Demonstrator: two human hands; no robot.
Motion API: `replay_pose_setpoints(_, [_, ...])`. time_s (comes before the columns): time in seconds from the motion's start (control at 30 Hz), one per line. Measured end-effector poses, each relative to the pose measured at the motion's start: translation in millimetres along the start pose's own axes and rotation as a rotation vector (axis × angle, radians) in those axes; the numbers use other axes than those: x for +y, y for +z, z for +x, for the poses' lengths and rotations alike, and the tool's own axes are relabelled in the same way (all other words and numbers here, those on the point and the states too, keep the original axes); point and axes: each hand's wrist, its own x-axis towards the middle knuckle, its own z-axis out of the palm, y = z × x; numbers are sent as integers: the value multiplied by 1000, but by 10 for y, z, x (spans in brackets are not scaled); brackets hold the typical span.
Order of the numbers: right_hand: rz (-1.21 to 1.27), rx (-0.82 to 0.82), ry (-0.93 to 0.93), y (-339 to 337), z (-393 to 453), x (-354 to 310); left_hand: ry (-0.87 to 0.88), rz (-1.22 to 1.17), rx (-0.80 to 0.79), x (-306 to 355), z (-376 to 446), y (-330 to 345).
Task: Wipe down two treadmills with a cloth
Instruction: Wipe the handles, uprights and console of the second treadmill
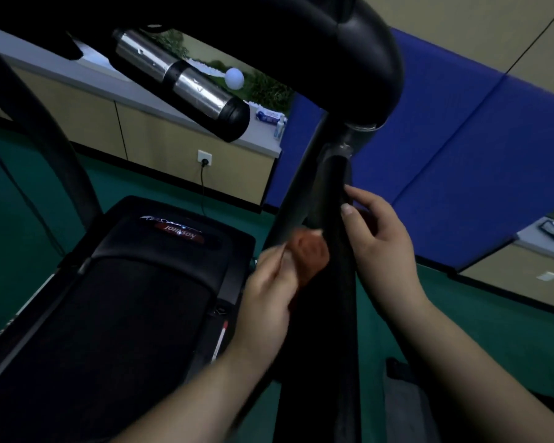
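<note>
Clearly the treadmill [160, 282] fills most of the view, its dark belt running down the left and its motor cover carrying a red label near the middle. From the curved handrail [359, 52] at the top, the right upright [330, 193] slants down between the person's arms. A steel bottle [179, 81] sits in the console holder above, tilted in this view. Behind are a green floor [461, 321], blue panels and a low cabinet with a wall socket. The right hand [378, 238] lies against the outer side of the upright, thumb and fingers curled on it, gripping it. The left hand [269, 292] is blurred; it appears to pinch the reddish-brown cloth [311, 254] and press it to the inner face of the same upright, about level with the motor cover. By my judgement the task is somewhere in its middle on this machine: the upright is being wiped now, but nothing shows which other parts are already clean, since no streaks or damp patches can be made out in the dim light. A second treadmill is not in view, so I take it as still to be done or impossible to tell.
</note>
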Motion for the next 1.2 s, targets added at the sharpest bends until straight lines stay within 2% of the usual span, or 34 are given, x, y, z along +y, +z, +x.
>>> replay_pose_setpoints(0.07, [-1,-3,-7,-4,5,2,129,-46,-69,169,66,135])
replay_pose_setpoints(0.2, [-9,-7,-15,-19,15,5,114,-7,-81,434,369,327])
replay_pose_setpoints(0.33, [39,-1,-4,-10,-1,11,185,-18,-123,225,-113,94])
replay_pose_setpoints(0.43, [42,-11,-2,-2,1,19,157,-39,-89,233,10,134])
replay_pose_setpoints(0.6, [28,-17,-10,-14,-13,-3,106,76,-43,450,722,382])
replay_pose_setpoints(0.67, [20,-30,-5,-17,-20,-8,86,65,-37,425,685,391])
replay_pose_setpoints(0.83, [49,-46,26,-24,-13,-22,95,-134,-70,242,117,217])
replay_pose_setpoints(0.93, [61,-57,26,-26,1,-21,132,-10,-59,275,557,297])
replay_pose_setpoints(1.07, [74,-63,28,-39,7,-17,21,116,-5,351,1174,425])
replay_pose_setpoints(1.2, [94,-80,25,-49,0,-3,-11,49,-3,383,933,418])
